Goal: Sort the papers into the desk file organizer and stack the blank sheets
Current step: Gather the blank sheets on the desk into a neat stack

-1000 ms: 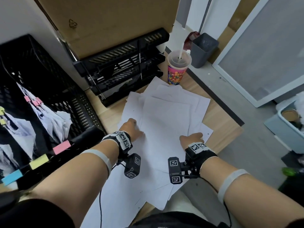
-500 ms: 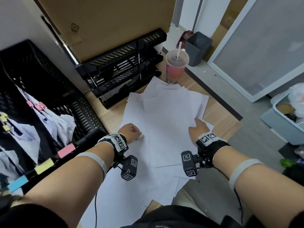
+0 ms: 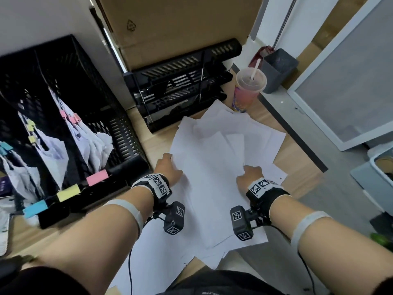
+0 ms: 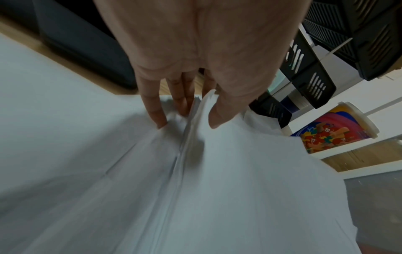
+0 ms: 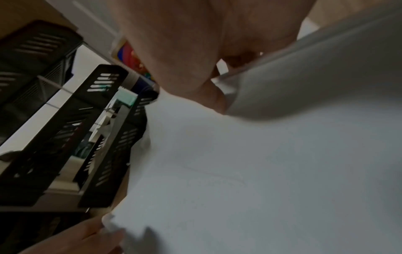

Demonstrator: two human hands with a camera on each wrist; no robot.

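Observation:
Several blank white sheets lie fanned out on the wooden desk. My left hand pinches the left edge of a bundle of them; in the left wrist view the thumb lies on top and the fingers under the lifted edge. My right hand grips the bundle's right side, where the paper curls up over the fingers and hides them. The black mesh file organizer stands at the left, with clipped papers inside and pink, yellow and blue labels on its front.
A black stacked letter tray sits at the back of the desk in front of a cardboard box. A lidded cup with a straw stands just behind the sheets. The desk's edge runs along the right; a grey bin is on the floor.
My right hand has slid inward from the right edge, bunching the sheets between both hands. My left hand went from resting on the paper to pinching its edge.

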